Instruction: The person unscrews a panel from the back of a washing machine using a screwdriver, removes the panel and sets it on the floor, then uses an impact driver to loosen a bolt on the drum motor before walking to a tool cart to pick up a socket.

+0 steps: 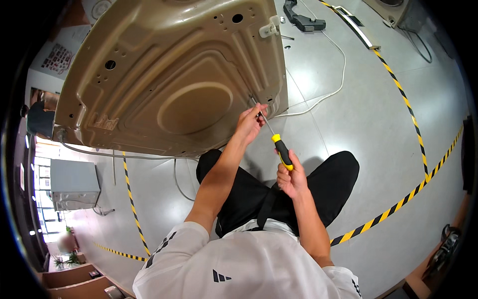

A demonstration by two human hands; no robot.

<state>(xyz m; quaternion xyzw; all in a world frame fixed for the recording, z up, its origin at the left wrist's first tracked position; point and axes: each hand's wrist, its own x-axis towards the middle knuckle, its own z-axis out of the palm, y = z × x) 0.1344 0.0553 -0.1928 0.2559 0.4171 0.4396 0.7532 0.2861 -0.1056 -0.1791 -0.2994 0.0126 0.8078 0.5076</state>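
Observation:
A screwdriver (pixel 282 149) with a yellow and black handle slants up and left toward a tan metal appliance panel (pixel 129 97). My right hand (pixel 293 178) is closed around the rear of its handle. Farther up, my left hand (pixel 250 125) pinches the thin metal shaft near the panel's lower right part. The tip is against or very close to the panel; exactly what it meets is too small to tell. A large round raised area, ribs and several holes mark the panel. A white plastic fitting (pixel 269 29) sits at its upper right edge.
A white cord (pixel 342 74) curves over the grey floor beside the panel. Beyond it lies a dark angular part (pixel 304 22). Yellow and black tape (pixel 411 112) lines the floor. A pale box-shaped appliance (pixel 74 183) stands at left, and a grey hose (pixel 119 155) runs under the panel.

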